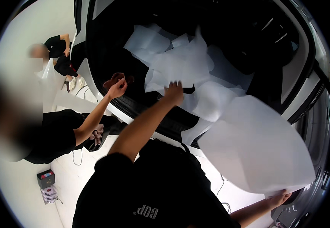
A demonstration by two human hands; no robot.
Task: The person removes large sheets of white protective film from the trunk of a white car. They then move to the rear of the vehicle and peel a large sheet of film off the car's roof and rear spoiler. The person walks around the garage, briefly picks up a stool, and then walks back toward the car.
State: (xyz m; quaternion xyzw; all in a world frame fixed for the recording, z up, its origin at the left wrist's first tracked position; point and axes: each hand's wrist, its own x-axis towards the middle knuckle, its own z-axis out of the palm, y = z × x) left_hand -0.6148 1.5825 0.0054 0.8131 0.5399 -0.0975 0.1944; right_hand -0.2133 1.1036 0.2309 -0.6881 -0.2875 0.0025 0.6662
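Observation:
In the open boot of a car lies a loose pile of thin, translucent white sheets (180,62), crumpled and overlapping. At the pile's near edge my left hand (174,93) has its fingers curled over a sheet. A large translucent white sheet (256,144) stretches from the boot's sill down to the lower right, bulging in the air. My right hand (280,198) is closed on its lower edge, with the arm reaching out to the right. The part of the large sheet inside the boot overlaps the pile, so I cannot tell where it ends.
A co-worker in black stands close on my left, their hand (117,89) raised at the boot's edge. Farther back is another person (58,53) in black. A small dark box (46,178) sits on the white floor, where cables lie. Another grey car (318,133) stands at right.

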